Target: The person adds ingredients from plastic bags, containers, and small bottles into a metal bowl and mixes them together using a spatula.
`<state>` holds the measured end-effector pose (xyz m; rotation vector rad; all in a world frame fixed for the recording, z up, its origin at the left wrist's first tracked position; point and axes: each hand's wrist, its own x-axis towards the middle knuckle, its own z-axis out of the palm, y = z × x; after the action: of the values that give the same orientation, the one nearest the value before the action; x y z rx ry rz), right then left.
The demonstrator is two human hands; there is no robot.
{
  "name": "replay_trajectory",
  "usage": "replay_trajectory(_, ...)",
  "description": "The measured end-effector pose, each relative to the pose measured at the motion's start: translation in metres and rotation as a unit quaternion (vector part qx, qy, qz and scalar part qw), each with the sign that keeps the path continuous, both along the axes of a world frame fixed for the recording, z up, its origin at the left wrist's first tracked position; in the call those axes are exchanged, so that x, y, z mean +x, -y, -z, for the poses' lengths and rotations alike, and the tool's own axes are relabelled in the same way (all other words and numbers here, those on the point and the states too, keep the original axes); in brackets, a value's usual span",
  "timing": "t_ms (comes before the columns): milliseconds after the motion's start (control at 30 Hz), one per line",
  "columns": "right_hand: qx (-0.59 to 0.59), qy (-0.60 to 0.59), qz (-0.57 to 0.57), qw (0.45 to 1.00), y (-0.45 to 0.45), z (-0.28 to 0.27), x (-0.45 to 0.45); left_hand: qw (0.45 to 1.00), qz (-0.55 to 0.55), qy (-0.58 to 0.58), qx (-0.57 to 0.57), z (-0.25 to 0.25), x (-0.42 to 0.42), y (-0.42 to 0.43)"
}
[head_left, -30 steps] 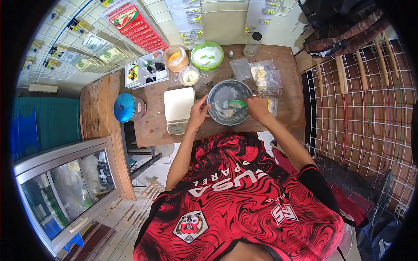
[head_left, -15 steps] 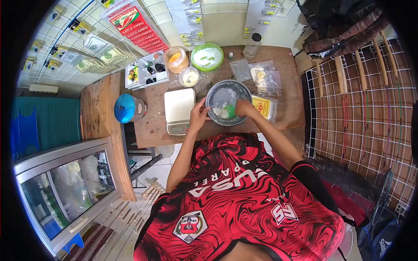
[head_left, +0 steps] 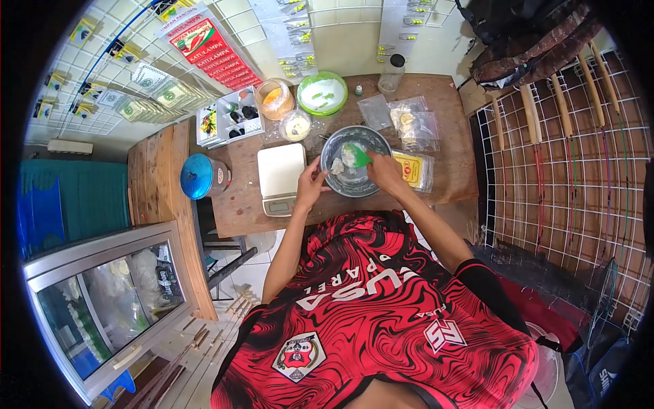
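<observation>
A grey metal bowl [head_left: 380,142] stands near the front of the wooden table, with whitish lumpy dough [head_left: 337,167] and a pale film inside. My left hand [head_left: 313,183] grips the bowl's left rim, thumb and fingers pressed on the edge. In my right hand [head_left: 385,172] is a green spatula [head_left: 355,155], its blade inside the bowl and smeared with the pale mix. The handle is mostly hidden in my fist. A white digital scale [head_left: 281,170] lies just left of the bowl.
Behind the bowl stand a green basin of white powder [head_left: 320,76], a jar of orange powder [head_left: 276,108], a small cup [head_left: 295,129] and a clear bottle [head_left: 391,76]. Plastic packets [head_left: 414,129] and a yellow pack [head_left: 410,169] lie right. A blue-lidded tin [head_left: 197,177] is left.
The green spatula has moved up from the bowl's near side to its middle, now carrying some pale mix. My left hand stays at the left rim.
</observation>
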<state>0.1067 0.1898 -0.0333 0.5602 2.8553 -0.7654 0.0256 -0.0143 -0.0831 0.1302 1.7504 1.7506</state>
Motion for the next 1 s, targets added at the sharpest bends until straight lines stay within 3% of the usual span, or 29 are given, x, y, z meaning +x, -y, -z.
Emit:
replay_trajectory(133, -0.03, 0.0, -0.056, 0.998, 0.009, -0.004, 0.003, 1.0, -0.009, 0.012, 0.005, 0.0, 0.0, 0.001)
replay_trajectory(333, -0.01, 0.065, -0.146, 0.987, 0.01, 0.039, -0.007, 1.0, -0.003, -0.012, -0.007, 0.005, -0.002, 0.003)
replay_trajectory(433, 0.011, 0.09, -0.125, 0.988, 0.014, 0.038, -0.014, 1.0, -0.014, -0.006, -0.017, 0.009, -0.006, 0.004)
replay_trajectory(633, -0.114, 0.1, -0.032, 0.988, -0.008, 0.039, -0.025, 0.999, -0.018, 0.026, -0.007, 0.01, -0.008, 0.01)
replay_trajectory(700, -0.095, 0.084, -0.02, 0.992, -0.017, 0.018, -0.028, 0.999, -0.005, 0.028, -0.017, 0.008, -0.008, 0.009)
replay_trajectory(833, 0.066, 0.093, -0.048, 0.992, -0.016, -0.002, -0.035, 1.0, 0.0, 0.024, -0.019, 0.002, -0.007, 0.004)
replay_trajectory(933, 0.127, 0.094, -0.107, 0.982, -0.017, 0.013, -0.037, 0.999, 0.013, -0.005, -0.03, -0.002, -0.005, 0.0)
replay_trajectory(1000, 0.101, 0.112, -0.097, 0.984, -0.012, 0.021, -0.036, 1.0, -0.001, -0.006, -0.01, -0.001, -0.002, -0.003)
